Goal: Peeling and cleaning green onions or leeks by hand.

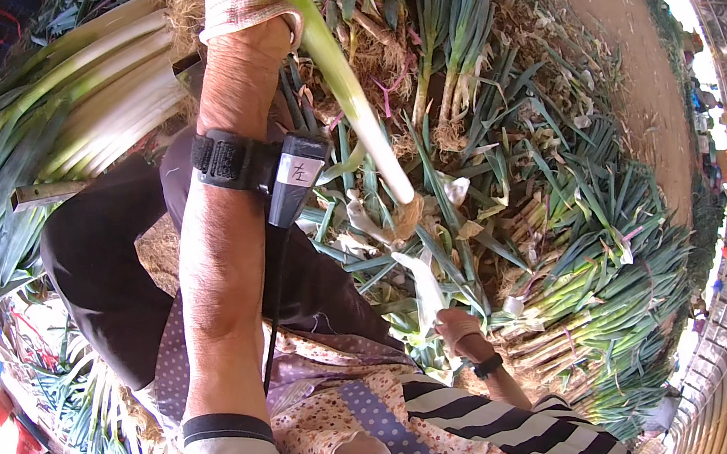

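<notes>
White toward the root end and green farther up, one leek (363, 125) is slanting across the middle of the head view, its roots (407, 219) hanging over loose leaves (450, 263). The left hand (244, 2), gloved and partly cut off at the far edge, is holding the green part with fingers curled around it. The right hand (460, 330) is touching a pale leaf strip (424, 288) on the near side; whether its fingers are gripping, one cannot tell. Bundled green onions (613, 285) are lying at right, and large leeks (113, 95) are resting at far left.
</notes>
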`<state>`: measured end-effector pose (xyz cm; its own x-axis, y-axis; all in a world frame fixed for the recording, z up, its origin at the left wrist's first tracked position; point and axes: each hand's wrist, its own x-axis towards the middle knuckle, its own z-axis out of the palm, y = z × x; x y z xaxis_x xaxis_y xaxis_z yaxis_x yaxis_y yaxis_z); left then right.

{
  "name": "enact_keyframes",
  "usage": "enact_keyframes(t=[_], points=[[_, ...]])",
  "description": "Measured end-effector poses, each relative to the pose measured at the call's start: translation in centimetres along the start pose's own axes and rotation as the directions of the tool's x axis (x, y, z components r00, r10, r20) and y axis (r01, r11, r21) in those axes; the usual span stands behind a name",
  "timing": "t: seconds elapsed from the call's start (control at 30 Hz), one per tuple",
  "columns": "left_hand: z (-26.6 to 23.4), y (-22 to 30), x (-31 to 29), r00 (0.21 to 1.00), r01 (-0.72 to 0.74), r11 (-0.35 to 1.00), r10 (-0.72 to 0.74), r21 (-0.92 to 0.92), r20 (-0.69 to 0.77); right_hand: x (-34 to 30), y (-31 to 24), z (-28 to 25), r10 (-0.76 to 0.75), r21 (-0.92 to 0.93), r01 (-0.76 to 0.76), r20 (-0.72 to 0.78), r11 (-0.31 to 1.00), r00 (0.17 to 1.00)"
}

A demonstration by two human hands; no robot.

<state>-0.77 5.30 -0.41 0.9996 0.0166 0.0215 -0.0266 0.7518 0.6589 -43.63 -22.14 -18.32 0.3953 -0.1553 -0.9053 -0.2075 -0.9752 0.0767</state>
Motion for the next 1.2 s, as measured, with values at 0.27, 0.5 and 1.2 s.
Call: enact_keyframes(t=[0.27, 0.5, 1.2], points=[[0.9, -0.2, -1.0, 1.000, -0.016, 0.999, 0.015, 0.031, 0.019, -4.5, -5.9, -16.3, 0.118, 0.311, 0.578, -0.930, 0.755, 0.347], [2.5, -1.1, -1.4, 0.995, -0.103, 0.986, 0.101, 0.127, 0.023, -0.6, -16.3, -27.3, 0.077, -0.116, 0.809, -0.978, 0.576, -0.194], [0.6, -0.8, -1.6, 0.935, 0.157, 0.975, -0.095, -0.159, 0.342, -2.3, -19.3, -31.8, 0.123, 0.430, 0.897, -0.890, -0.100, 0.440]])
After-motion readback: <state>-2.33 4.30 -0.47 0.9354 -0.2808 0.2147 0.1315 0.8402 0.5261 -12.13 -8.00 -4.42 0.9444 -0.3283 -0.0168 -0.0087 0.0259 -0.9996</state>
